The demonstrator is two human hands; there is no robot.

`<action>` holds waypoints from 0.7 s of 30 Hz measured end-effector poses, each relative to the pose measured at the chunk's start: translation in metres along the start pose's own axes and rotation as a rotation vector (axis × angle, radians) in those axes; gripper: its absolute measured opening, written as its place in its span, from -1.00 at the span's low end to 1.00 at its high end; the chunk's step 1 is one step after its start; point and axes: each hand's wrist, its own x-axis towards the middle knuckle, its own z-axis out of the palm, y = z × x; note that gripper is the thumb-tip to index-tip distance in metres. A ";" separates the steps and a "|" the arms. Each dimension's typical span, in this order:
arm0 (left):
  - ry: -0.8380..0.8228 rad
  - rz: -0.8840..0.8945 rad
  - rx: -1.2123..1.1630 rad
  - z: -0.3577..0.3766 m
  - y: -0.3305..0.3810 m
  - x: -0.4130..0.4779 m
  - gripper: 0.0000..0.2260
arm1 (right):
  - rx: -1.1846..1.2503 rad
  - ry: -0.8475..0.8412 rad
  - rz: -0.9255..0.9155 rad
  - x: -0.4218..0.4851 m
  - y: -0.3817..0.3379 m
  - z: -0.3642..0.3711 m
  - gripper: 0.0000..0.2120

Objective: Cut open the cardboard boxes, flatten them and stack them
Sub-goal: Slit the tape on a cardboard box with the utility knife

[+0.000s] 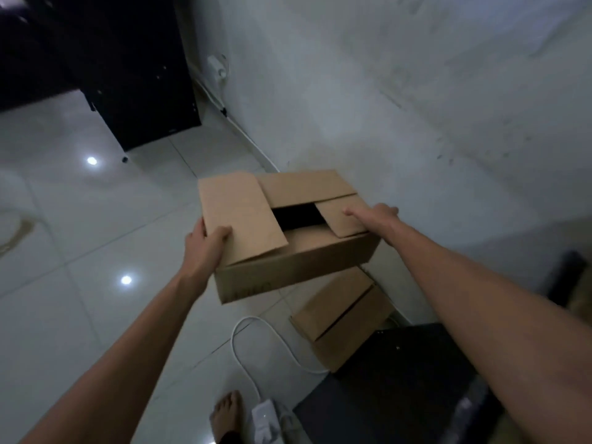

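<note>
Left hand (pixel 205 248): the thumb lay flat on top of the large left flap, and the other fingers were curled round the left end of the cardboard box (pixel 288 270), close together. Only their tips showed past the edge.

Right hand (pixel 376 216): one digit was stretched straight along the small right flap, pointing inward. The remaining fingers passed over the box's right end and were hidden, so their set could not be told. Both forearms were bare and reached in from the lower corners of the view.

The box was held between the two hands, clear of the floor and slightly tilted. The left flap was folded across the top, the far flap lay flat, and the right flap was down. A dark rectangular gap was open between them. Faint printing on the front wall was too blurred to read.

A second box (pixel 342 315) lay on the tiled floor (pixel 80 219) directly below and towards the person. It was closed, with a dark seam across its top. Its near corner sat beside a black object (pixel 400 379). A white cable (pixel 256 347) looped over the tiles to a white adapter (pixel 266 418), just beside a bare foot (pixel 226 415).

A pale scuffed wall (pixel 384 91) stood behind, carrying a socket (pixel 219 67). A dark cabinet (pixel 134 75) stood at the upper left.
</note>
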 end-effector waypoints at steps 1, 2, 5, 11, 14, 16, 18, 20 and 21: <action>0.011 0.015 -0.005 -0.012 0.018 -0.018 -0.62 | 0.036 0.007 -0.004 -0.021 -0.007 -0.014 -0.13; 0.017 0.027 -0.004 -0.023 0.034 -0.034 -0.63 | 0.070 0.024 -0.027 -0.039 -0.013 -0.028 -0.15; 0.013 0.054 0.007 -0.053 0.079 -0.088 -0.63 | 0.134 0.065 -0.084 -0.098 -0.029 -0.070 -0.27; -0.034 0.086 0.006 -0.097 0.164 -0.179 -0.61 | 0.217 0.190 -0.129 -0.210 -0.035 -0.151 -0.34; -0.090 0.104 0.018 -0.108 0.195 -0.220 -0.58 | 0.252 0.255 -0.152 -0.263 -0.022 -0.185 -0.35; -0.146 0.121 0.025 -0.113 0.210 -0.246 -0.58 | 0.276 0.302 -0.157 -0.301 -0.007 -0.206 -0.50; -0.203 0.143 0.040 -0.113 0.225 -0.272 -0.57 | 0.315 0.352 -0.160 -0.339 0.013 -0.224 -0.59; -0.247 0.173 0.063 -0.107 0.235 -0.297 -0.60 | 0.343 0.408 -0.139 -0.377 0.037 -0.239 -0.61; -0.267 0.186 0.074 -0.103 0.237 -0.309 -0.61 | 0.354 0.430 -0.125 -0.395 0.050 -0.246 -0.59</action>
